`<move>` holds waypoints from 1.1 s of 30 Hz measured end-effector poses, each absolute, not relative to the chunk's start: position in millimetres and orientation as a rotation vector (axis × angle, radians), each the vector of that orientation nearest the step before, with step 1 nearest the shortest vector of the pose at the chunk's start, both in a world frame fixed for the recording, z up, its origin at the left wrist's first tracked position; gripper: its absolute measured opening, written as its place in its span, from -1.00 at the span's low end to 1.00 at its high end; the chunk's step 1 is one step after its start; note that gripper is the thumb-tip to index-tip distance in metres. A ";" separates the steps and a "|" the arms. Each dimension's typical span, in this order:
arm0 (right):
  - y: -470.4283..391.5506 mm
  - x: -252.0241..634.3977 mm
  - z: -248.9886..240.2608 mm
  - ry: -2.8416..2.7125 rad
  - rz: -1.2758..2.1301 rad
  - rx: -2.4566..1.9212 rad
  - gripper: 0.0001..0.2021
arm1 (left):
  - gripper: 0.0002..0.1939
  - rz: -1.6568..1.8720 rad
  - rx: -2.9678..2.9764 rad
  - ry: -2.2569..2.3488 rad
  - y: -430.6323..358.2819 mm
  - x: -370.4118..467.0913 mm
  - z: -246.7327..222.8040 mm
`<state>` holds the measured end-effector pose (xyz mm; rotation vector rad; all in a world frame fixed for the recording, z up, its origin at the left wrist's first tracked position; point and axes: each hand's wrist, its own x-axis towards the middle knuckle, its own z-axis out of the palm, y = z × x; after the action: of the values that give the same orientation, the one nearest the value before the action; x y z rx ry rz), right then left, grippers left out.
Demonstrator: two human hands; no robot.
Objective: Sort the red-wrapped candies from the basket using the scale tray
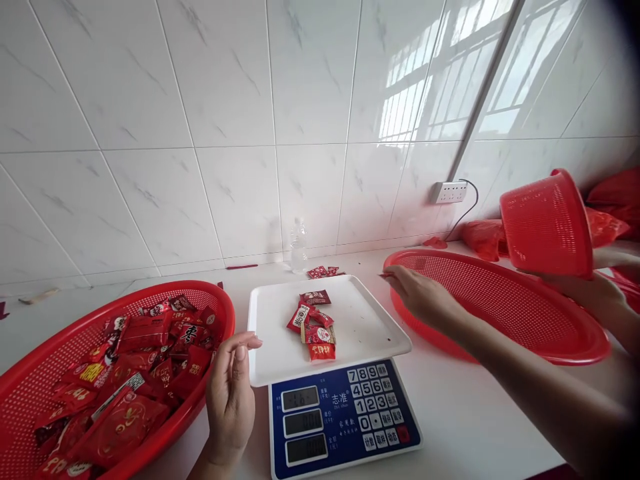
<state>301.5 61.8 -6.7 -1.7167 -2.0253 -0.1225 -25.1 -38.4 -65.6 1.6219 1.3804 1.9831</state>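
My left hand (233, 393) is between the red basket of snack packets and the scale, its fingertips at the left rim of the white weighing tray (360, 320). It holds nothing; its fingers stretch out with the thumb raised. My right hand (420, 293) hangs palm down beside the tray's right rim, near the large red basket (480, 293), fingers extended and nothing visible in them. Several small red snack packets (317, 333) lie in a loose pile mid-tray. Below it, the blue scale panel (345, 420) shows keys and three displays. The left red basket (30, 360) holds many red packets (130, 387).
Another person's hands (595, 287) hold a smaller red basket (545, 227) tilted above the large one. A clear bottle (299, 247) and a few packets (323, 272) are behind the tray. A power strip (449, 193) is on the tiled wall; red bags (485, 237) lie far right.
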 end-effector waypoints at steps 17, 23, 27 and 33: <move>30.2 208.2 -11.2 -2.688 0.446 -1.091 -0.44 | -0.70 1.964 1.644 1.358 -37.7 -24.2 -67.0; 34.8 184.3 -20.4 -2.689 0.277 -1.043 -0.74 | -0.70 1.941 1.639 1.373 -38.5 -24.9 -66.9; 36.1 188.9 -29.1 -2.617 0.181 -1.101 -0.79 | -0.72 1.916 1.683 1.360 -39.5 -23.9 -66.2; 41.9 219.0 -23.4 -2.405 0.051 -1.258 -0.79 | -0.73 1.904 1.723 1.364 -39.6 -24.1 -66.0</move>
<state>219.0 41.9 -23.4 -1.2584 -2.4051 0.0509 -24.1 -39.6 -66.0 1.7230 1.3645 1.9040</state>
